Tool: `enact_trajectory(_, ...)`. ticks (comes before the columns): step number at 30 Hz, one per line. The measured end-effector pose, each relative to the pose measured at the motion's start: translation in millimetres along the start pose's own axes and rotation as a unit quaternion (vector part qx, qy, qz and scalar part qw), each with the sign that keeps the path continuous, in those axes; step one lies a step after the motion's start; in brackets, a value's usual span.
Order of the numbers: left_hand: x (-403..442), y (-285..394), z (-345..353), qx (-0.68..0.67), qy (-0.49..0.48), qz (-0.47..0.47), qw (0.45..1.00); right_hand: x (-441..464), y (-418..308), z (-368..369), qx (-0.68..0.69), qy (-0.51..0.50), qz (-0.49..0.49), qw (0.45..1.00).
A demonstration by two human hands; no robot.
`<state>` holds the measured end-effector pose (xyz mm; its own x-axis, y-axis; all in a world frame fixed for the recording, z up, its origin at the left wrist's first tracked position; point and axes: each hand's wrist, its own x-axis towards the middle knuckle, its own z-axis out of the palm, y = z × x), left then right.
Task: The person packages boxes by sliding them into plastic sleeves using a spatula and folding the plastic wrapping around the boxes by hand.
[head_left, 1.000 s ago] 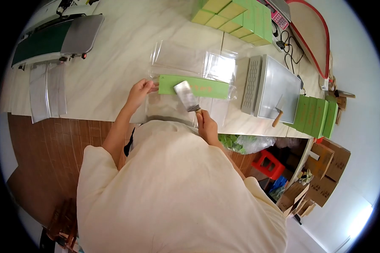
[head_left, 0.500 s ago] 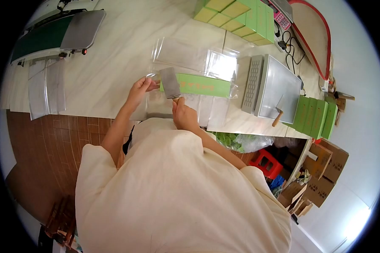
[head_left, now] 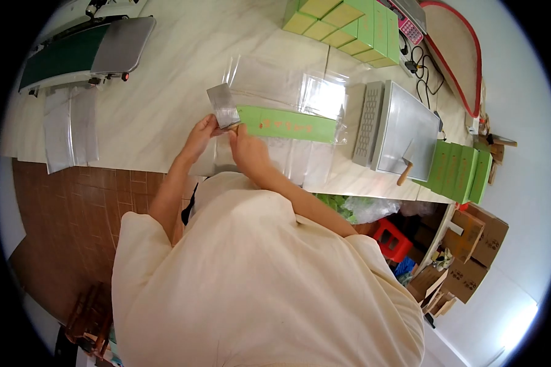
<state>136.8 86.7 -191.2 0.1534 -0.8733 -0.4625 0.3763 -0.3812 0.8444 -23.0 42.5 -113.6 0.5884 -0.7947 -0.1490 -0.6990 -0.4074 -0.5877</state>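
A long green box [head_left: 288, 124] with orange print lies on clear plastic film [head_left: 269, 79] on the marbled table. My right hand [head_left: 249, 151] is closed round the handle of a metal scraper [head_left: 223, 104], whose blade lies over the box's left end. My left hand [head_left: 200, 136] is at that same end, with its fingertips pinched close to the blade's lower edge. What the left fingers hold is too small to make out, perhaps the film's edge.
To the right stands a grey metal plate device [head_left: 404, 131] with a second scraper [head_left: 405, 168] on it. Green boxes [head_left: 349, 27] are stacked at the back, more [head_left: 456, 170] at the far right. A machine [head_left: 86, 52] and plastic sheets [head_left: 71, 128] are at the left.
My right hand has moved left with the scraper, from the box's middle to its left end beside my left hand. The blade has turned. My left hand has hardly moved.
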Motion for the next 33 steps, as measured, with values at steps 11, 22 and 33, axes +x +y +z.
enact_trajectory(11, 2, 8, 1, 0.018, -0.023, -0.004, 1.000, -6, 174, -178, 0.135, 0.297, 0.296, 0.898)
enact_trajectory(22, 6, 0, -26, 0.028, 0.134, 0.029, 0.990, -73, 339, -234, -0.024, 0.219, 0.405, 0.888)
enact_trajectory(33, -31, -35, -29, -0.016, 0.263, -0.003, 0.965, -45, 244, -143, -0.256, 0.362, 0.142, 0.885)
